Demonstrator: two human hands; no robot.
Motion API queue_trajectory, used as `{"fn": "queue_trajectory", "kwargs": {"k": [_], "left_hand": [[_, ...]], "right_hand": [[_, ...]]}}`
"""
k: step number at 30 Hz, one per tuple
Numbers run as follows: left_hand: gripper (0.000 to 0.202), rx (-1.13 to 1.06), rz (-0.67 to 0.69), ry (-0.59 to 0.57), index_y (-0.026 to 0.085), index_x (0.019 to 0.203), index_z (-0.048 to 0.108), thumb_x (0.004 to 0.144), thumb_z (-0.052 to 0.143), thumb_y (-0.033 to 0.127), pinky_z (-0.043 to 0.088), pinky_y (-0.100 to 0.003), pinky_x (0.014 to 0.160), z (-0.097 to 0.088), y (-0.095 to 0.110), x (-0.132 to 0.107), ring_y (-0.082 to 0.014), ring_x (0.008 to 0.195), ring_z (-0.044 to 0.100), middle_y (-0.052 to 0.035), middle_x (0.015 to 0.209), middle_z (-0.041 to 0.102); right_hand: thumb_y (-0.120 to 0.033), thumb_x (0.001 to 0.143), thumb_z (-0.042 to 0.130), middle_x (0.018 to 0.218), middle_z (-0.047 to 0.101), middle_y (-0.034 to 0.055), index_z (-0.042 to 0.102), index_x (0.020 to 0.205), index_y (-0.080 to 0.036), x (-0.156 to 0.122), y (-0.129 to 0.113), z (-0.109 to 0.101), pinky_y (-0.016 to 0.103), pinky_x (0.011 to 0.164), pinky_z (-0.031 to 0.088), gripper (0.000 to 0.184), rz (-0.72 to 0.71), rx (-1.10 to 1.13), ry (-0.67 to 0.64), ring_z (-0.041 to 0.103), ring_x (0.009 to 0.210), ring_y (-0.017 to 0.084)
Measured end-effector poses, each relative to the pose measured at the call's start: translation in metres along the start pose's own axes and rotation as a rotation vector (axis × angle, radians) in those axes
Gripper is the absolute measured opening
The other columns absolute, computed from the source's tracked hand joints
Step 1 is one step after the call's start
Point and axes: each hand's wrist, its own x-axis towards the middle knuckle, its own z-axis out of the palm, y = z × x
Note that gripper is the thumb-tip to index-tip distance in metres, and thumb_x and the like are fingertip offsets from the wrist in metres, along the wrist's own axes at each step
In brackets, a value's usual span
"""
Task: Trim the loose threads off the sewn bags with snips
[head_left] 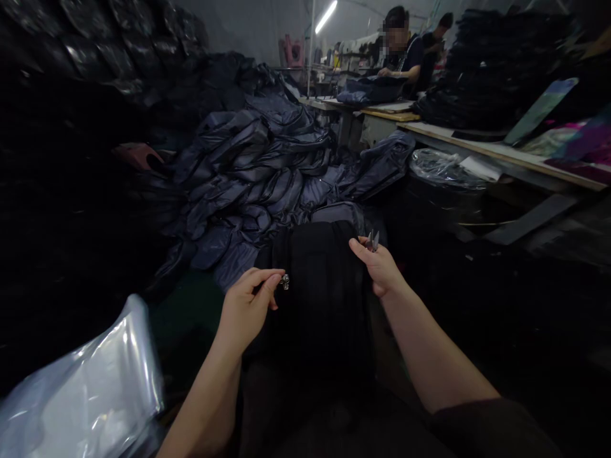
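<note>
Left hand [248,305] curled, thumb and forefinger pinching a metal zipper pull [285,281] at the left edge of the black bag [324,299] on the lap. Right hand [379,267] closed round thread snips [373,240] at the bag's right edge. A heap of navy bags [258,165] crowds in just beyond. Clear plastic sleeves [81,394] lie lower left, and the desk [501,152] stands well off to the right.

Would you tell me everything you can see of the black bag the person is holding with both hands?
The black bag looks like dark matt fabric with faint vertical ribs, though dim light hides its details. It stands roughly upright in front of the person, its lower part lost in shadow. The left hand pinches a silvery zip pull at its left edge; the right hand, holding small metal snips, touches its upper right corner. A heap of dark bags lies behind.
</note>
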Motion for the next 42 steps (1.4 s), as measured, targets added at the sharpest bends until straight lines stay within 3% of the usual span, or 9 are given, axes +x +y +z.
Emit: {"fn": "queue_trajectory", "kwargs": {"k": [7,12,16,22,26,30,34,37,42], "left_hand": [[0.022,0.021,0.06,0.027,0.023,0.087,0.071,0.08,0.057,0.038,0.041,-0.021,0.046,-0.005,0.012,0.026,-0.0102,0.053,0.052,-0.0018,0.078,0.059],[0.026,0.116,0.127,0.027,0.021,0.088,0.071,0.078,0.057,0.041,0.041,-0.021,0.052,-0.008,0.02,0.076,-0.0115,0.06,0.054,-0.0021,0.083,0.064],[0.027,0.104,0.081,0.018,0.018,0.085,0.07,0.076,0.058,0.041,0.038,-0.022,0.053,0.006,0.019,0.116,-0.0102,0.05,0.049,0.0006,0.065,0.062],[0.027,-0.014,-0.02,0.033,0.017,0.084,0.067,0.074,0.06,0.041,0.034,-0.022,0.047,0.028,-0.002,0.149,-0.0093,0.045,0.044,0.0025,0.056,0.055],[0.036,-0.06,-0.095,0.116,0.017,0.1,0.061,0.08,0.051,0.045,0.037,-0.022,0.047,0.024,-0.024,0.127,-0.01,0.049,0.05,0.0003,0.069,0.06],[0.03,-0.067,-0.165,0.046,0.019,0.078,0.061,0.079,0.052,0.048,0.036,-0.022,0.047,0.021,-0.042,0.06,-0.0107,0.045,0.047,0.0033,0.056,0.054],[0.023,0.009,-0.102,-0.028,0.021,0.083,0.062,0.077,0.059,0.043,0.043,-0.028,0.075,0.027,-0.052,0.0,-0.0179,0.081,0.058,-0.002,0.083,0.062],[0.029,-0.014,-0.139,-0.089,0.022,0.097,0.06,0.076,0.062,0.042,0.041,-0.032,0.086,0.031,-0.057,-0.018,-0.0218,0.097,0.057,-0.0053,0.1,0.062],[0.031,-0.288,-0.356,-0.141,0.02,0.099,0.056,0.077,0.061,0.041,0.044,-0.027,0.069,0.036,-0.062,-0.023,-0.0159,0.074,0.057,0.0,0.077,0.059]], "right_hand": [[-0.036,0.057,0.08,0.08,0.07,0.0023,0.066,0.093,-0.019,-0.011,0.002,-0.008,0.03,0.067,0.053,0.042,0.061,0.022,-0.221,0.066,0.068,0.018],[-0.034,0.054,0.08,0.084,0.071,0.0034,0.068,0.093,-0.019,-0.019,0.0,-0.008,0.031,0.069,0.053,0.043,0.079,-0.003,-0.276,0.067,0.072,0.02],[-0.032,0.057,0.08,0.084,0.071,0.0038,0.068,0.097,-0.02,-0.023,-0.003,-0.01,0.031,0.069,0.053,0.044,0.106,0.006,-0.332,0.066,0.072,0.02],[-0.035,0.053,0.082,0.078,0.071,0.0021,0.067,0.094,-0.02,-0.014,0.004,-0.014,0.03,0.066,0.052,0.047,0.076,-0.007,-0.184,0.065,0.067,0.018],[-0.037,0.056,0.081,0.076,0.07,0.0006,0.065,0.096,-0.02,-0.001,0.011,-0.025,0.03,0.066,0.052,0.046,0.047,0.018,-0.03,0.065,0.068,0.018],[-0.038,0.059,0.08,0.079,0.07,0.0002,0.065,0.094,-0.021,0.007,0.015,-0.035,0.029,0.068,0.052,0.041,0.032,0.019,-0.002,0.065,0.071,0.018],[-0.035,0.061,0.08,0.077,0.069,-0.0007,0.065,0.092,-0.021,0.011,0.017,-0.035,0.027,0.065,0.052,0.037,0.038,0.036,0.009,0.065,0.069,0.016],[-0.034,0.059,0.081,0.075,0.068,-0.0008,0.066,0.091,-0.021,0.014,0.019,-0.033,0.028,0.064,0.053,0.038,0.041,0.035,0.083,0.064,0.068,0.016],[-0.036,0.055,0.082,0.078,0.069,0.0019,0.067,0.092,-0.02,0.021,0.026,-0.04,0.032,0.069,0.053,0.043,-0.015,-0.069,0.301,0.065,0.075,0.02]]}}
